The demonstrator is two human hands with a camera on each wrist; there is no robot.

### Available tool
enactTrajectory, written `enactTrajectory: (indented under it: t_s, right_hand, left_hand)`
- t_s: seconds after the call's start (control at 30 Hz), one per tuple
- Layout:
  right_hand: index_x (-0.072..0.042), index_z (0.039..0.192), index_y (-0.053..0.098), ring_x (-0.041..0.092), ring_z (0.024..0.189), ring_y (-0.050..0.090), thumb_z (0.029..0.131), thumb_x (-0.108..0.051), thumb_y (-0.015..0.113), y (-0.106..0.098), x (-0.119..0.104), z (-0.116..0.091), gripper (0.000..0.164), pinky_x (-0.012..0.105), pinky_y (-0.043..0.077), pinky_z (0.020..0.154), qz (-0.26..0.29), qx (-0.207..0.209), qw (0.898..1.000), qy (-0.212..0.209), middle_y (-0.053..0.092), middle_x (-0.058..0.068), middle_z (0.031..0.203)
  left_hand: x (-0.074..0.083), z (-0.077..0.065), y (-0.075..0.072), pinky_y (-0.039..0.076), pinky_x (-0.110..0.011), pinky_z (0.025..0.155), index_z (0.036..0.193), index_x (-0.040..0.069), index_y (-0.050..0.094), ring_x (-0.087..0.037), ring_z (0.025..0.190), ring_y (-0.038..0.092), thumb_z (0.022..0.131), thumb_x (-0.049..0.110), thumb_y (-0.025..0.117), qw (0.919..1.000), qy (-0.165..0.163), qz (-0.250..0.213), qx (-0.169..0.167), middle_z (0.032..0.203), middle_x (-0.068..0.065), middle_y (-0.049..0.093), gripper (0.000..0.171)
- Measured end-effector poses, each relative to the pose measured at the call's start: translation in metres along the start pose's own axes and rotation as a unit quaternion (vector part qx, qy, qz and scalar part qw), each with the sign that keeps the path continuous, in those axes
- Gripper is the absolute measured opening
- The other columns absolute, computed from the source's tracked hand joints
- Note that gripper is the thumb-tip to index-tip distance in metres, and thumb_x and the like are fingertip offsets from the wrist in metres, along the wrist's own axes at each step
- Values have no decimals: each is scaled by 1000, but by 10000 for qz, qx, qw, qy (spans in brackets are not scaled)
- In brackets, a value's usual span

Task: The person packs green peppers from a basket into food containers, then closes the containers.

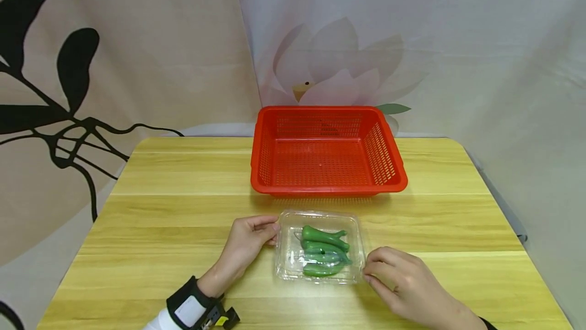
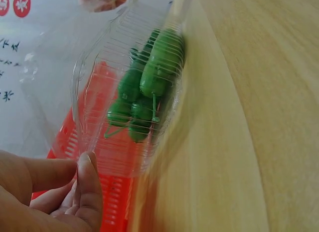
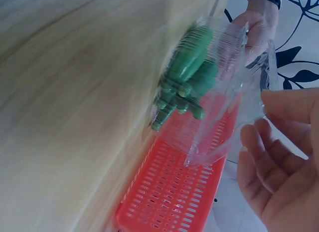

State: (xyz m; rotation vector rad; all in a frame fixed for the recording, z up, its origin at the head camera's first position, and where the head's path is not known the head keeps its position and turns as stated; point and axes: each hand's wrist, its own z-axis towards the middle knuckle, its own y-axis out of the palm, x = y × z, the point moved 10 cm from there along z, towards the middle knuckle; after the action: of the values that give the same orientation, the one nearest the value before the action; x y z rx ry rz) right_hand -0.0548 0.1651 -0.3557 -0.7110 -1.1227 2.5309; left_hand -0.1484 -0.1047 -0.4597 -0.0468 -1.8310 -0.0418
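Observation:
A clear plastic clamshell box (image 1: 288, 269) lies on the table in front of me. Inside it several green peppers (image 1: 326, 249) lie side by side, stems pointing different ways. My left hand (image 1: 244, 243) pinches the box's left edge between thumb and fingers, seen closely in the left wrist view. At the right edge, my right hand (image 1: 403, 281) pinches the clear rim with its fingertips. In the right wrist view the lid (image 3: 271, 67) stands a little apart from the ribbed base, with the peppers (image 3: 189, 67) resting in the base.
Behind the box, a red slotted plastic basket (image 1: 329, 189) stands at the table's far edge. The light wooden table (image 1: 183, 208) reaches to a printed cloth backdrop (image 1: 183, 40). A black strap with a small device (image 1: 192, 302) goes round my left wrist.

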Motion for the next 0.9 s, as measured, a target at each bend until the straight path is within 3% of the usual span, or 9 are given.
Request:
enactTrajectory:
  t_s: [0.3,0.47,0.63,0.9]
  right_hand:
    - [-17,89,76,6,88,64,112,-33,47,9,7,-6,40,19,56,75,-321,-434,9982,242,65,-11,101]
    - [-18,89,76,5,88,63,112,-35,45,11,10,-9,42,18,56,75,-400,-479,9976,305,65,-11,102]
    - [-17,89,76,5,87,63,112,-35,46,12,10,-12,42,18,55,74,-378,-434,9980,261,65,-10,101]
    - [-17,88,76,6,85,63,112,-33,46,13,10,-13,42,19,55,73,-455,-394,9980,206,65,-10,100]
  left_hand:
    - [-1,-4,0,63,-33,75,119,-12,71,-20,80,73,95,-8,70,9999,-104,-1,-116,99,-19,76,25]
    - [-4,-9,-1,61,-30,67,135,-13,59,-21,73,70,99,-3,67,9995,-234,91,-204,94,-17,75,38]
    - [-7,-23,7,59,-28,62,142,-12,49,-20,69,68,105,10,63,9959,-412,276,-753,87,-11,71,45]
    - [-12,-48,12,59,-28,61,123,-11,62,-18,65,67,105,13,64,9868,-600,440,-1438,84,-12,71,30]
